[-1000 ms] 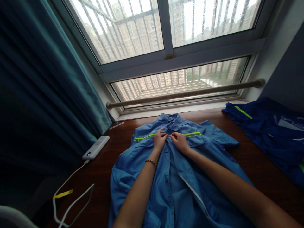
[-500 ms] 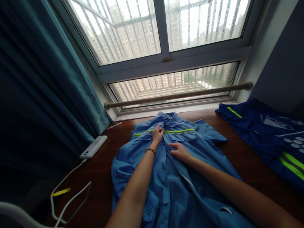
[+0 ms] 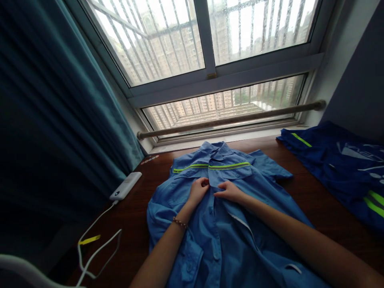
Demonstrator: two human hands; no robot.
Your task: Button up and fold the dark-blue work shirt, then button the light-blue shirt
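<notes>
Dark bench (image 3: 139, 200) by the window (image 3: 180, 44), blue shirt (image 3: 229, 236) lying front-up on it. Left hand (image 3: 199, 191) curled at the buttons, right hand (image 3: 230, 192) loosely bent beside it; can't tell if either's gripping fabric. White power bank (image 3: 127, 185) sits off left.

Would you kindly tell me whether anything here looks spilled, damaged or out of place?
Nothing looks spilled or damaged. Only the white cable seems slightly untidy: it trails in loose loops left of the light-blue shirt.

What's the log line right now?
left hand: at light-blue shirt | right hand: at light-blue shirt | light-blue shirt: lower front open
</notes>
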